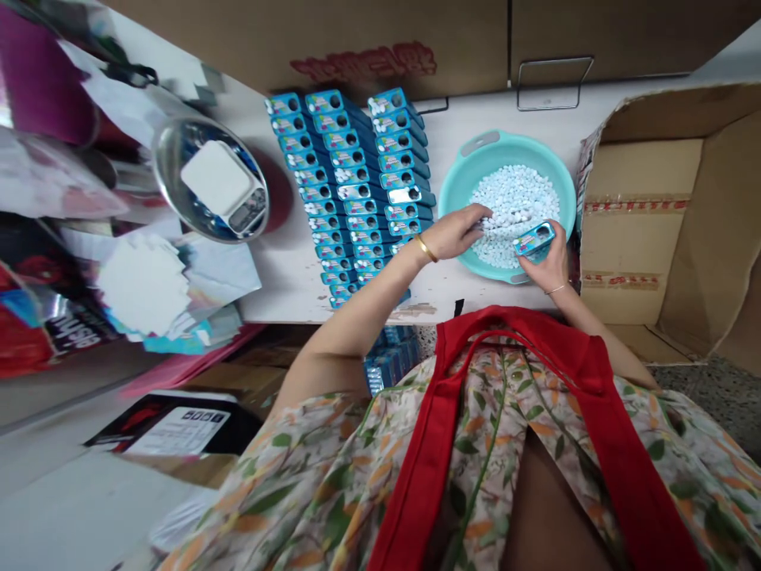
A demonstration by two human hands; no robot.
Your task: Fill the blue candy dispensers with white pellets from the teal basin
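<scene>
My right hand (550, 258) is closed round a small blue box (533, 239), held over the near rim of a teal basin (476, 170) full of small white pellets (514, 202). My left hand (455, 232), a gold bangle on its wrist, reaches into the basin's left side with fingers pinched together among the pellets; what they hold is too small to make out. Left of the basin, several rows of the same blue boxes (350, 186) lie stacked on the white table (285, 270).
A steel bowl (208, 186) holding a white scale sits at the table's left, with paper sheets (148, 285) nearby. An open cardboard carton (666, 214) stands at right. More blue boxes (392, 361) lie under the table edge. Brown cartons line the back.
</scene>
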